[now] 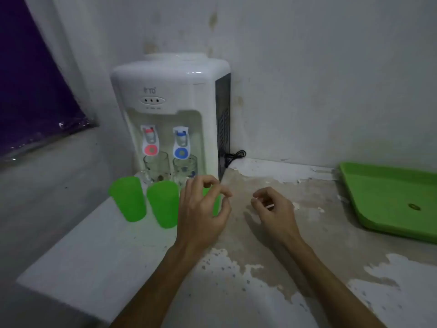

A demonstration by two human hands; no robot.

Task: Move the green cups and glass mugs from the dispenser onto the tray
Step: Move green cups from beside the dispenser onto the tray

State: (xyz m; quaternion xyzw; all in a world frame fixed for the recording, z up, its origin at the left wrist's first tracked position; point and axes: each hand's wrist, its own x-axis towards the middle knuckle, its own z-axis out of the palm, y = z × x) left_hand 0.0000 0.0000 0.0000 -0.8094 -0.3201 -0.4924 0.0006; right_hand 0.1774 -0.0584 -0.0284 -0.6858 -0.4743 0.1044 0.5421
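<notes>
Three green cups stand upside down in a row in front of the white water dispenser: a left cup, a middle cup and a right cup mostly hidden behind my left hand. That hand hovers at the right cup with fingers curled apart; contact is unclear. Two glass mugs sit under the red and blue taps. My right hand floats over the counter, fingers loosely curled, holding nothing. The green tray lies at the far right.
The counter is worn, with peeling paint. The dispenser stands against the back wall, and a black cable coils beside it. The counter's left edge drops off next to the cups. A dark purple sheet hangs at the upper left.
</notes>
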